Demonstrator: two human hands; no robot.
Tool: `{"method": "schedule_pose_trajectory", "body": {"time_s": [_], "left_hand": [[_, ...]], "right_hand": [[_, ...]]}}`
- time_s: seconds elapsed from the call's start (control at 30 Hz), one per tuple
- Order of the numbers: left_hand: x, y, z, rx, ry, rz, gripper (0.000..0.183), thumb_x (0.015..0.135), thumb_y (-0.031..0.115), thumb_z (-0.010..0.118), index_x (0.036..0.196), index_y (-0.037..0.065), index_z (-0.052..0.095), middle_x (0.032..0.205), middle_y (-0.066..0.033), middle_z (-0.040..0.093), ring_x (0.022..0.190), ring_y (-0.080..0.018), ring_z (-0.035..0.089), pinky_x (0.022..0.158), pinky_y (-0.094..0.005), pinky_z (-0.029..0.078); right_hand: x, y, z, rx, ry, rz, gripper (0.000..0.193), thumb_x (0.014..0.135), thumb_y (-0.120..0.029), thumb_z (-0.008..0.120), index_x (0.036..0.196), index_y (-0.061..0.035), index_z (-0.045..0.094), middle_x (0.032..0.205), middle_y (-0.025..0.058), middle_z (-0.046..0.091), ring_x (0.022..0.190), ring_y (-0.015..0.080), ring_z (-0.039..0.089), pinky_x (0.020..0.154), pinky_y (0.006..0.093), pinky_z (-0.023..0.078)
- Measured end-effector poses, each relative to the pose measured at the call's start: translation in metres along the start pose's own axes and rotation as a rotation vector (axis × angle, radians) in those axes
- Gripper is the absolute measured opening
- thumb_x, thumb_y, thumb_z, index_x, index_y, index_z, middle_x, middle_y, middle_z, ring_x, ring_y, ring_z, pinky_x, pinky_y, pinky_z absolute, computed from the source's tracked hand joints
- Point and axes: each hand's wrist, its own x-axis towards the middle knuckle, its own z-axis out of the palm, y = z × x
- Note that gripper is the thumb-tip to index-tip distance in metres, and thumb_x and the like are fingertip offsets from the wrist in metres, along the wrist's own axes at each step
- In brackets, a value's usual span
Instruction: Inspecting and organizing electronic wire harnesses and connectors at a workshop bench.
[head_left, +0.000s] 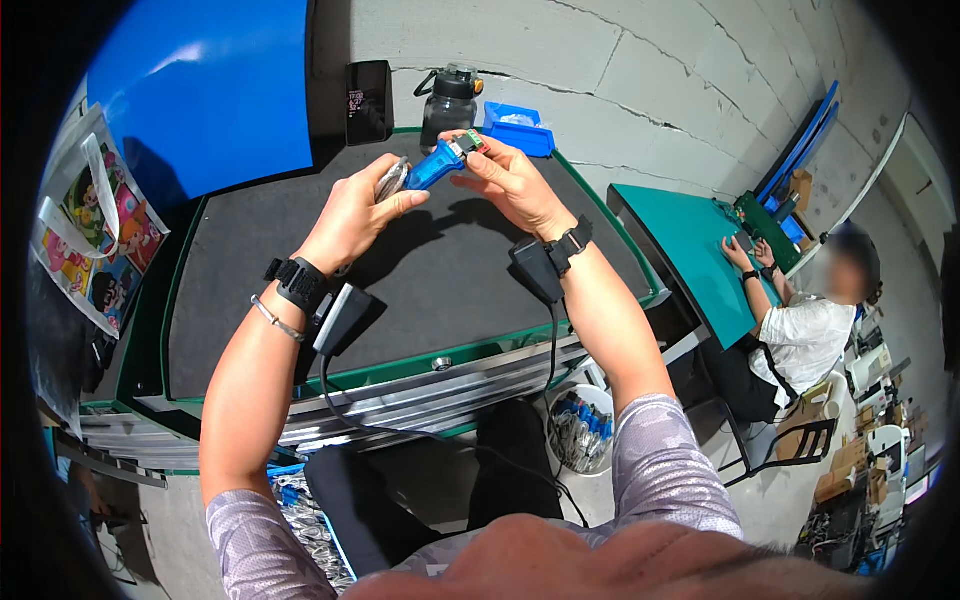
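Note:
Above the dark mat, both hands are raised around a blue translucent cable connector (433,168). My left hand (357,212) is closed on the bundled grey cable (392,180) at the connector's lower end. At its other end, the fingers of my right hand (512,184) pinch a small green terminal block (471,142), which sits against the metal plug. Part of the block is hidden by the fingertips. Each wrist wears a black strap with a dark box and a lead hanging from it.
A dark bottle (450,103), a phone (369,102) and a blue bin (518,130) stand behind the mat (430,290). Connectors fill a white bucket (582,430) and a blue crate (305,505) below. At right, a person (810,330) sits at a green table (680,250).

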Motion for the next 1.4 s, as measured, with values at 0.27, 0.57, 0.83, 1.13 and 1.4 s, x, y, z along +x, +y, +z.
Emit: {"method": "schedule_pose_trajectory", "body": {"time_s": [0.27,0.57,0.83,1.13,1.4], "left_hand": [[0.002,0.003,0.000,0.049,0.007,-0.024,0.037,0.089,0.033,0.071,0.108,0.005,0.057,0.073,-0.0017,0.055,0.065,-0.0090,0.048,0.058,-0.0273,0.040],[0.002,0.001,0.001,0.052,0.070,0.033,0.039,0.087,0.033,0.073,0.103,0.003,0.055,0.076,-0.0130,0.061,0.066,-0.0197,0.053,0.062,-0.0348,0.045],[0.001,-0.002,0.001,0.065,0.066,0.049,0.037,0.087,0.032,0.072,0.100,0.002,0.054,0.075,-0.0178,0.062,0.064,-0.0306,0.055,0.061,-0.0384,0.044],[0.002,0.001,0.001,0.093,0.051,-0.076,0.039,0.085,0.032,0.075,0.104,0.002,0.058,0.075,-0.0061,0.058,0.066,-0.0113,0.048,0.061,-0.0293,0.043],[0.003,0.001,0.000,0.089,0.069,-0.055,0.040,0.084,0.030,0.076,0.107,0.002,0.059,0.079,-0.0065,0.060,0.071,-0.0120,0.050,0.067,-0.0303,0.046]], "right_hand": [[0.004,0.002,0.001,0.312,-0.004,0.047,0.050,0.098,-0.042,0.054,0.135,-0.0089,0.053,0.131,0.0082,0.057,0.122,0.0167,0.052,0.102,0.0365,0.039],[0.005,0.006,0.007,0.150,0.047,-0.023,0.046,0.101,-0.045,0.046,0.129,-0.0098,0.056,0.131,0.0082,0.058,0.121,0.0164,0.052,0.101,0.0362,0.041],[0.005,0.010,0.010,0.077,0.061,-0.032,0.047,0.101,-0.046,0.045,0.130,-0.0099,0.055,0.131,0.0081,0.058,0.120,0.0169,0.053,0.102,0.0367,0.041],[0.006,0.009,0.011,0.203,0.035,0.021,0.052,0.101,-0.047,0.043,0.133,-0.0067,0.052,0.130,0.0105,0.058,0.120,0.0182,0.053,0.102,0.0363,0.040],[0.005,0.004,0.010,0.317,-0.030,0.079,0.066,0.102,-0.056,0.025,0.139,-0.0070,0.049,0.134,0.0099,0.057,0.122,0.0177,0.051,0.102,0.0357,0.038]]}}
